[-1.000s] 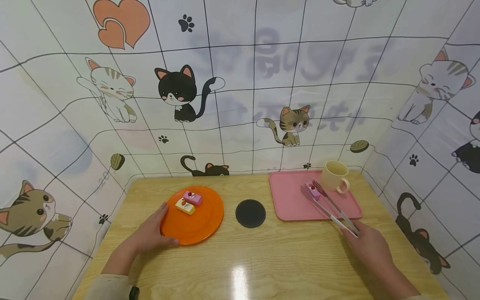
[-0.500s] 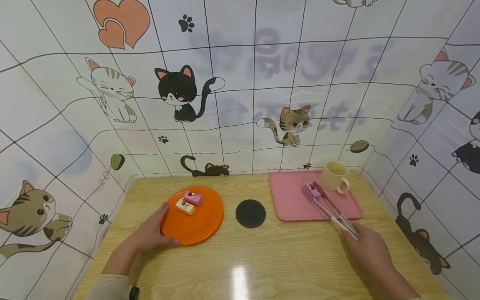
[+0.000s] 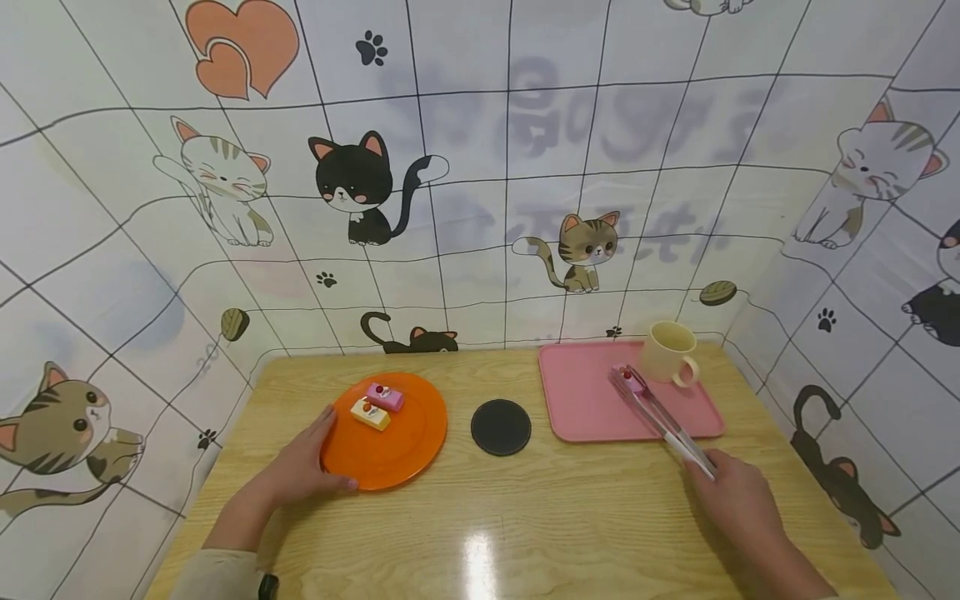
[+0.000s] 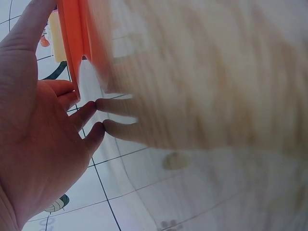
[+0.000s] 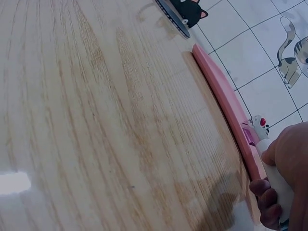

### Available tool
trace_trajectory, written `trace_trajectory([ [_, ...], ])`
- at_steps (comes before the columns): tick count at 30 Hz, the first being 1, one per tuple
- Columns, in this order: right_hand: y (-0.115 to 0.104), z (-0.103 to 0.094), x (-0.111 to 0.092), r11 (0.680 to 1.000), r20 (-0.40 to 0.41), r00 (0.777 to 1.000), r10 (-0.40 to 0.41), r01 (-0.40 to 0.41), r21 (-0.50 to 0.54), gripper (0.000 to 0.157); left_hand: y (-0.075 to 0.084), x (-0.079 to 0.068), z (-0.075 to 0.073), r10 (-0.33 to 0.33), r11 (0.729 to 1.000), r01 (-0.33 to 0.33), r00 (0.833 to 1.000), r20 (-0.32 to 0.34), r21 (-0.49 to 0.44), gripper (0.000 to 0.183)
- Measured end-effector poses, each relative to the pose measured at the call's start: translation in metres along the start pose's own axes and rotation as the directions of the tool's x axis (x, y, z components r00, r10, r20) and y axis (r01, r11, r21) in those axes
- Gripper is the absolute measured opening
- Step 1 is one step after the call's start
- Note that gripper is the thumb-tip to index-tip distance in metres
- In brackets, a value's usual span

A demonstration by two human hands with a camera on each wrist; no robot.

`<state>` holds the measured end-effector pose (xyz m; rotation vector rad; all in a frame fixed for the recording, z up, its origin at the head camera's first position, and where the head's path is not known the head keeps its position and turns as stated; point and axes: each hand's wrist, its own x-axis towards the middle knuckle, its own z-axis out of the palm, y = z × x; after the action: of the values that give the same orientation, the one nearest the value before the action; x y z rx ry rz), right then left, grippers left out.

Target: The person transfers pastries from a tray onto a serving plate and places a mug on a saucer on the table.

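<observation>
My right hand grips white-handled metal tongs by the handle. Between the tong tips sits a small pink toy cake slice with a red berry on top, over the pink tray; whether it touches the tray is hard to tell. In the right wrist view, curled fingers wrap the white handle. My left hand touches the left rim of the orange plate, thumb and fingers spread along it. Two more cake slices, one pink and one yellow, lie on that plate.
A cream mug stands at the tray's back right corner, close to the tong tips. Between plate and tray lies a round black coaster. Behind the wooden table rises a cat-patterned wall covering.
The tong arms have closed in on the pink cake slice on the tray, and their tips and the slice have shifted slightly right. My left hand and the plate have stayed put.
</observation>
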<state>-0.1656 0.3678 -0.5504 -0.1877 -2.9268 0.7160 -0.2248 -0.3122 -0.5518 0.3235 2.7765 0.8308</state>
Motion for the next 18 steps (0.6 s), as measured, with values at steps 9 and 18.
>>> trace_trajectory([
  [9, 0.0005, 0.0025, -0.0003, 1.0, -0.027, 1.0, -0.007, 0.007, -0.012, 0.035, 0.0018, -0.0007, -0.0007, 0.001, 1.0, -0.001, 1.0, -0.004, -0.006, 0.139],
  [18, -0.001, 0.0066, -0.0046, 0.995, -0.139, 0.985, -0.104, 0.103, -0.013, 0.018, 0.003, -0.002, -0.0005, -0.004, 1.0, 0.004, 1.0, 0.004, -0.007, 0.139],
])
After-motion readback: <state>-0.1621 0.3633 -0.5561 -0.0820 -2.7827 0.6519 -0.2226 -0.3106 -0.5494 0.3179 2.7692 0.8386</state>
